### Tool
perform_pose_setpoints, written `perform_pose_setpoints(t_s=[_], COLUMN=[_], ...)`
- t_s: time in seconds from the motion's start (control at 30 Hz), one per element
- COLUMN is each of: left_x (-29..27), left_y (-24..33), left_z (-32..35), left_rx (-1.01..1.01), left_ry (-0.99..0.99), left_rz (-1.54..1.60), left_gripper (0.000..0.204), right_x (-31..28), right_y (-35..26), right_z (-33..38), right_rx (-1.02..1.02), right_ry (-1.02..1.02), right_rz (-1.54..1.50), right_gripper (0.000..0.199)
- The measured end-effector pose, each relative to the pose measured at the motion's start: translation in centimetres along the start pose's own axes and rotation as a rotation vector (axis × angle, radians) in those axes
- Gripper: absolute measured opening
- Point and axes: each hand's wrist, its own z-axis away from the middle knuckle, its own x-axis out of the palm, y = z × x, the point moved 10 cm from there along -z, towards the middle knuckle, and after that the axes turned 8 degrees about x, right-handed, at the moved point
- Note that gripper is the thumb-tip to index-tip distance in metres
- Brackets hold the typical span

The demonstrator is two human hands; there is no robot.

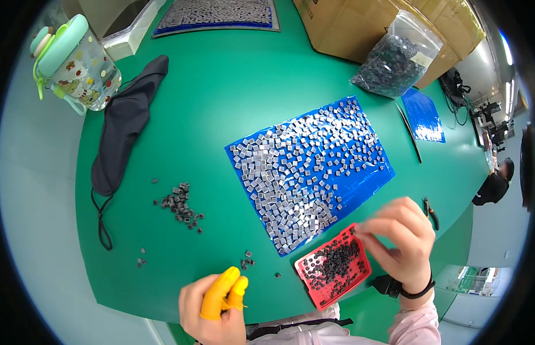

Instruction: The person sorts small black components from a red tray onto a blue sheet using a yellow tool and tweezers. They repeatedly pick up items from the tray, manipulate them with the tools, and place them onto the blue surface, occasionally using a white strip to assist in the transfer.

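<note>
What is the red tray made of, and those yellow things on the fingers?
The red tray looks like hard moulded plastic: bright even colour, with a grid of little holes. The yellow finger covers on the left hand look like thin rubber, smooth and tight-fitting, though that's a guess.

We see a small red tray (333,267), flat and tilted askew at five o'clock on the green surface (221,103), filled with tiny dark parts (335,263), its far corner pinched.
</note>
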Motion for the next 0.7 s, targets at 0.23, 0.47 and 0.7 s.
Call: perform_pose_setpoints(t_s=[0.23,0.47,0.7], left_x=[0.7,1.0,0.9], left_y=[0.2,-0.5,-0.6], left_z=[-0.4,-0.3,-0.1], left_rx=[0.061,0.019,-0.02], left_ry=[-0.014,-0.035,-0.026], left_rz=[-0.062,-0.048,-0.043], left_gripper=[0.02,0.021,0.021], right_x=[2.8,3.5,3.5], right_y=[0.7,0.7,0.8], right_z=[-1.6,-1.8,-1.9], right_rx=[-0.07,-0.104,-0.116], right_ry=[-0.075,-0.115,-0.11], right_rz=[0.088,0.103,0.105], right_gripper=[0.02,0.019,0.02])
